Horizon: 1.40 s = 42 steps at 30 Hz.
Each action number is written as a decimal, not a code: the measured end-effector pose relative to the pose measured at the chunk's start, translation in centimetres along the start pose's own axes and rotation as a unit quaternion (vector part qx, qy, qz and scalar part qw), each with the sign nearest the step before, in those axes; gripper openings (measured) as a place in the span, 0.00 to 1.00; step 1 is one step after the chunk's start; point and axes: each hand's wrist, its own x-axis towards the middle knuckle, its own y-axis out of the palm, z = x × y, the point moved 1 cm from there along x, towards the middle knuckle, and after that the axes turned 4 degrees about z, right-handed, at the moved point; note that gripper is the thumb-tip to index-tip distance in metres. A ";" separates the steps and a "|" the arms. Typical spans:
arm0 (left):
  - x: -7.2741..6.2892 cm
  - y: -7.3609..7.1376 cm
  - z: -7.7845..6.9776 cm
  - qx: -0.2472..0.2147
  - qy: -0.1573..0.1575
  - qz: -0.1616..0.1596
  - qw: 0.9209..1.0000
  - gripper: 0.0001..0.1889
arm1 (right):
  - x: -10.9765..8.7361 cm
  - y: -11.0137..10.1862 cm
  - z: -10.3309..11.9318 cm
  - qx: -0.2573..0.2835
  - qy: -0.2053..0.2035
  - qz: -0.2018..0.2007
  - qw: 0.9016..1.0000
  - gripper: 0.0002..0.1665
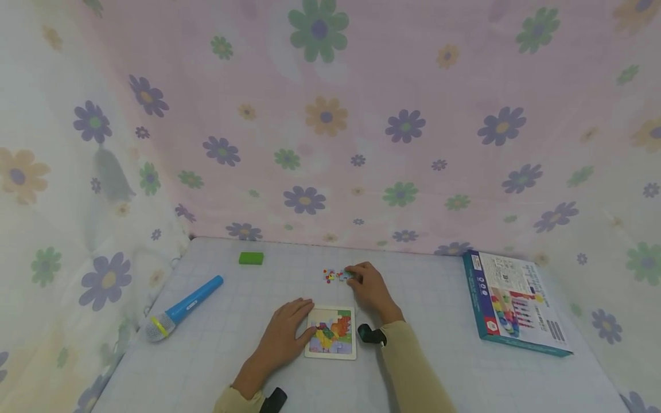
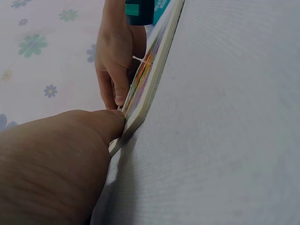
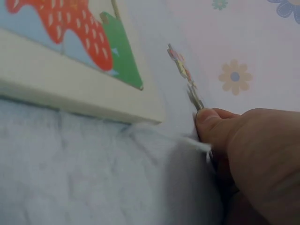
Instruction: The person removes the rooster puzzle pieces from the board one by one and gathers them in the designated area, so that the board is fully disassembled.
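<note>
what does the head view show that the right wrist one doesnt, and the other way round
Only head: the blue microphone, the green block, the printed box and the left hand.

Only right wrist: close detail, such as white flecks on the red shape in the puzzle tray.

Both: that tray, the right hand at the loose puzzle pieces, and the flowered cloth behind.

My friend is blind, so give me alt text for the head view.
A person's right hand pinches a small puzzle piece beyond a framed puzzle, whose edge the left hand touches. A blue microphone and green block lie to the left, a flat box to the right.
</note>
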 end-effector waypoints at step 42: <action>0.1 0.0 0.0 0.000 -0.010 0.009 1.000 0.30 | 0.0 0.1 -0.2 0.023 0.008 -0.008 1.000 0.24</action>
